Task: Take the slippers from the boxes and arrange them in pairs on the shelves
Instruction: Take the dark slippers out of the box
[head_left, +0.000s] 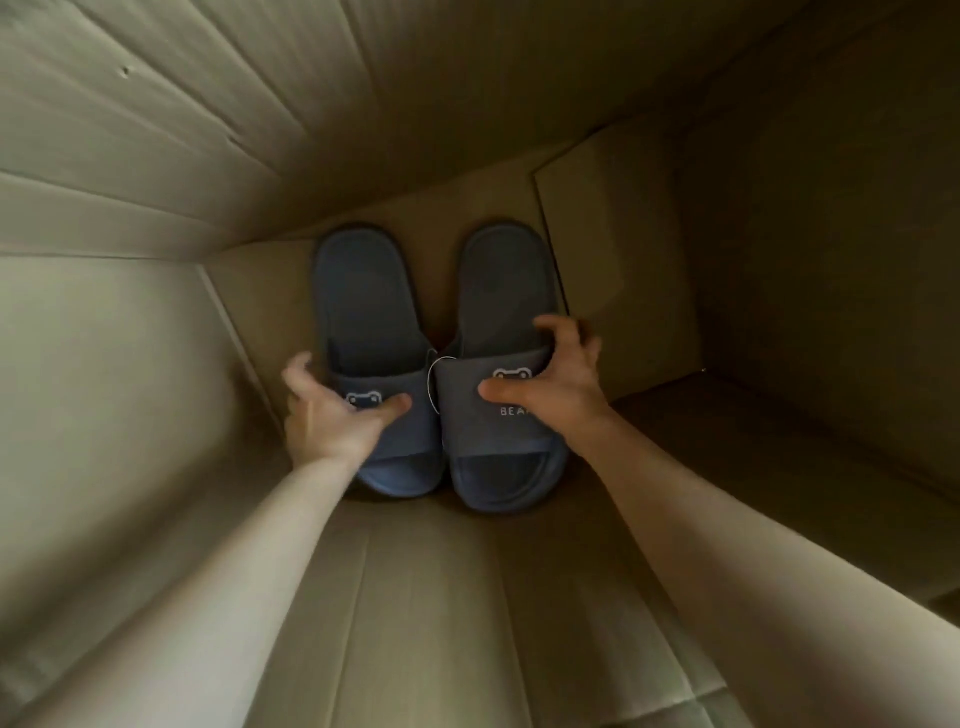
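Head view: looking into a brown cardboard box (156, 156), both bare forearms reaching in toward its deep end.

Slippers: one dark blue pair, side by side on the box's deepest panel, soles down, inner edges touching at the straps. Not yet lifted out, by the look of it.

Left slipper (363, 312): nearer the box's left wall, bear mark on the strap.

Right slipper (498, 291): nearer the box's right wall, beside a flap seam in that panel. Bear mark and part of a printed word on the strap.

Long axis: both running from the box's far side to the person's side, heels far and open toes near, roughly in line with the forearms.

Tag (431, 374): a thin pale loop between the two straps. Whether it ties the pair together cannot be told.

Right hand (550, 384): clamped on the right slipper's strap — thumb flat on top by the bear mark, fingers curled over the strap's far edge into the foot opening.

Left hand (332, 415): thumb laid across the left slipper's strap, fingers (298, 364) blurred at the strap's outer side toward the box's left wall. Reads as a pinch on that edge, looser than the other.

Nearer hand: neither — one hand per slipper, each already at its own strap.

Coming move, as a judgement: drawing both straight back toward the box's mouth, along the long axis, toes leading.

Risk: the looser left grip slipping, or the tag snagging if the slippers part.
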